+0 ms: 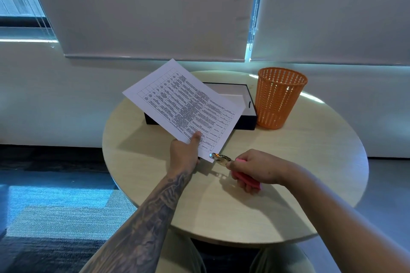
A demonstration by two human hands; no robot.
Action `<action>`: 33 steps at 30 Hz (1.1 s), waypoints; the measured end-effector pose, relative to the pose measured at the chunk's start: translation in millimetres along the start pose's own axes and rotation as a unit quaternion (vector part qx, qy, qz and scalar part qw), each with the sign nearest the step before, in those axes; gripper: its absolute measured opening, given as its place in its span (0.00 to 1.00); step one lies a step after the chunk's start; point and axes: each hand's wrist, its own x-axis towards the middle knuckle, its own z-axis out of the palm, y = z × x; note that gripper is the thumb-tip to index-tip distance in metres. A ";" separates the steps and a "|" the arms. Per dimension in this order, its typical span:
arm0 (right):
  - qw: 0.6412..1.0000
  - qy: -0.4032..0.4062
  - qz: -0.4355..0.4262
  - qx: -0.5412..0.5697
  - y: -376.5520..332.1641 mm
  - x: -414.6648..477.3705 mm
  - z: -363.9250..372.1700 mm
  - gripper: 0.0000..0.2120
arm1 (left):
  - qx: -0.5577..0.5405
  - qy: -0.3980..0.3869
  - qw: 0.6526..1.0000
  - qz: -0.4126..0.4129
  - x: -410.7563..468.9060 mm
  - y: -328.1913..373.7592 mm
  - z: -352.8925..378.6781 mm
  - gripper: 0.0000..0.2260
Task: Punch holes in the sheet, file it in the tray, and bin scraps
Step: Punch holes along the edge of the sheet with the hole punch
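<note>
Pink-handled metal punch (223, 159), grasped by right hand (255, 168), mouths the near corner of the printed white sheet (184, 106); left hand (184, 150) pinches it; squeezing likely next.

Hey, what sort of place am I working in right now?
Likely an office or meeting room: roller blinds over the windows, carpet tiles on the floor, and a black filing tray on a round table.

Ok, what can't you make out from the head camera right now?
Head view:
Tray: left part and most of the inside, behind the sheet.
Sheet corner: any hole, covered by the punch head.
Punch handles: mostly inside the right hand.
Sheet's print: too small.
Bin: its bottom, behind mesh.
</note>
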 end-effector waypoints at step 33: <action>0.987 0.010 0.017 -0.161 1.6 6.0 -5.1 0.23 | 0.045 -0.032 0.995 0.087 -1.8 -9.6 7.5 0.07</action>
